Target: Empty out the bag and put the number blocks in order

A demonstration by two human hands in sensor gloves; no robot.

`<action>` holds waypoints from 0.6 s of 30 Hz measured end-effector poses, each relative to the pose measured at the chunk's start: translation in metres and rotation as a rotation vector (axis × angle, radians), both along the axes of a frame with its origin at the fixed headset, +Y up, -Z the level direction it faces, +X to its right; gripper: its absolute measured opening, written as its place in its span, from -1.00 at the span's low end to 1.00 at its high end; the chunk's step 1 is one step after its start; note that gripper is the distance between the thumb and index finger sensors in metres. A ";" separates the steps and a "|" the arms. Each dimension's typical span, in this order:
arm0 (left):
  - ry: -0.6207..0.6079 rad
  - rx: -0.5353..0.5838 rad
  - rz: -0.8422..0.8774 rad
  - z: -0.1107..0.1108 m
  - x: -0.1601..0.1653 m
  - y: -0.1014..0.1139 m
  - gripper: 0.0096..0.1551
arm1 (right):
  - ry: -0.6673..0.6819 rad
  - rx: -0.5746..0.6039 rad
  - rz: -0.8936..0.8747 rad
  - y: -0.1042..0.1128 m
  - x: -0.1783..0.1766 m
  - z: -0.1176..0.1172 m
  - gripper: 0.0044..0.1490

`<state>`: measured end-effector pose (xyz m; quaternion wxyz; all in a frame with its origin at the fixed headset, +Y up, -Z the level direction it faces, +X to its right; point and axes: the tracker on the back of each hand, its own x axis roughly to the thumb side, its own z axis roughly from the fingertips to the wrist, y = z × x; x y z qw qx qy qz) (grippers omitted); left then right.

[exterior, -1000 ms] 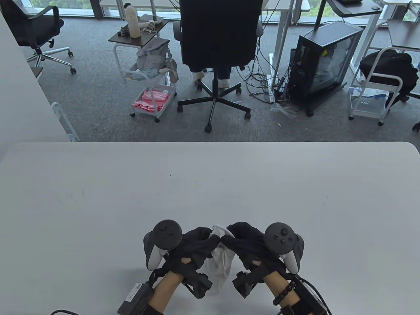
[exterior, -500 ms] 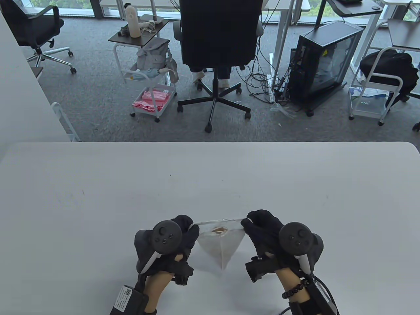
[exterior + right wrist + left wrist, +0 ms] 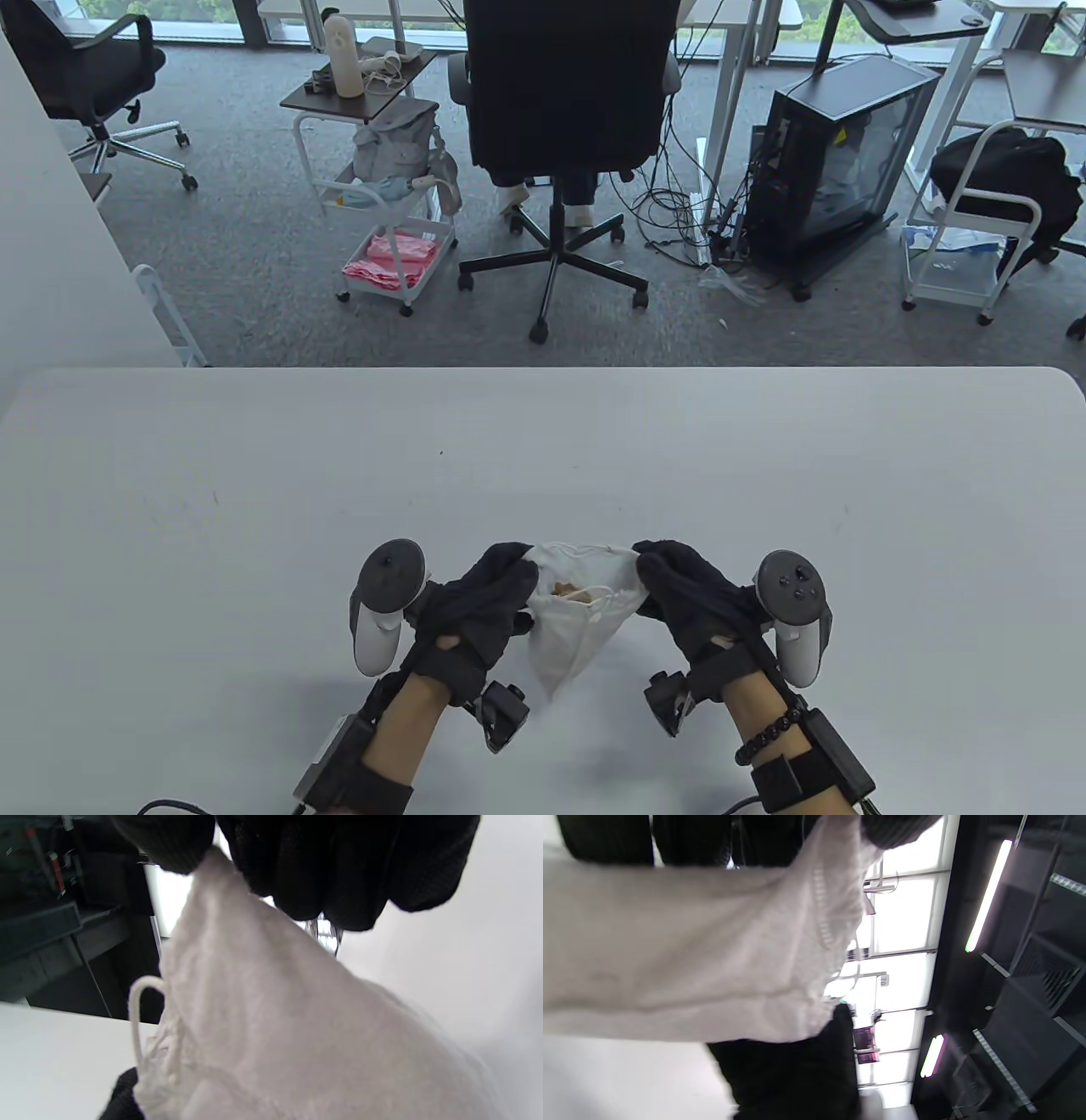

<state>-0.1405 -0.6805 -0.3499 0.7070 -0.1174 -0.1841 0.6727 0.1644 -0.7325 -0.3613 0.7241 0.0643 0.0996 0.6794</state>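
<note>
A small white drawstring bag [image 3: 570,632] hangs between my two hands above the near middle of the white table [image 3: 254,509]. My left hand [image 3: 496,586] grips the left side of its mouth and my right hand [image 3: 670,573] grips the right side. The mouth is open, and tan wooden blocks [image 3: 570,590] show inside; their numbers cannot be read. The bag's cloth fills the left wrist view [image 3: 691,950] and the right wrist view [image 3: 275,1035], where the right hand's fingertips [image 3: 305,878] pinch its top edge and a loop of cord [image 3: 138,1018] hangs at the left.
The table's far edge [image 3: 543,370] runs across the middle of the table view. Behind it on the floor stand a black office chair [image 3: 564,127], a white trolley [image 3: 386,204] and a computer case [image 3: 836,161].
The hands first pulled apart and stretched the bag's mouth flat and wide. They have now come closer together and turned, and the mouth sags open showing the blocks inside.
</note>
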 end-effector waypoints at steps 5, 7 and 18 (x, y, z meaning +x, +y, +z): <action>-0.113 0.021 0.232 -0.011 0.006 0.012 -0.59 | 0.312 -0.202 -0.263 -0.052 -0.020 -0.014 0.08; -0.162 0.015 0.293 -0.011 0.011 0.012 -0.59 | 0.469 -0.240 -0.439 -0.060 -0.035 -0.015 0.09; -0.060 -0.056 0.262 -0.013 -0.005 -0.005 -0.58 | 0.247 -0.191 -0.379 -0.053 -0.021 -0.017 -0.35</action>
